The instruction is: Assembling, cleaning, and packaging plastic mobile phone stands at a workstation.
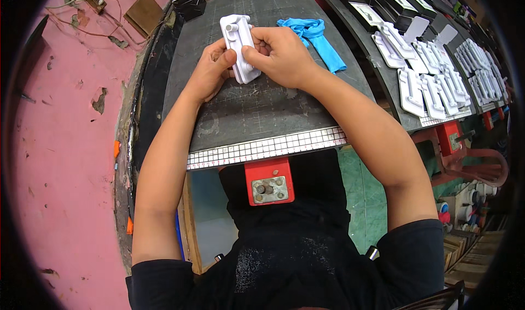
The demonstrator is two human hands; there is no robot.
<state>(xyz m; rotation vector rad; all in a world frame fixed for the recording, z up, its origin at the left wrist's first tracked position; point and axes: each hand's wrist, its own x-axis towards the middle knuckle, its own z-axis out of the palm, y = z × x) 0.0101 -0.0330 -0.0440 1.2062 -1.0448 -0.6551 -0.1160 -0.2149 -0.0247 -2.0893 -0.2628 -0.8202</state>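
Over table (251,113), hands (285,56) curled, gripping white part (241,36)

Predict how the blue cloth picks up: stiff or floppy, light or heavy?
Probably floppy: the blue cloth lies in crumpled folds. Likely light, as it looks thin. Unlikely to roll, lying bunched on the dark table.

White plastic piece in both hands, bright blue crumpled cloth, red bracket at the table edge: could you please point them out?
White plastic piece (239,43), head view: middle of its body.
Blue cloth (317,36), head view: middle of its folds.
Red bracket (268,170), head view: its upper red face.
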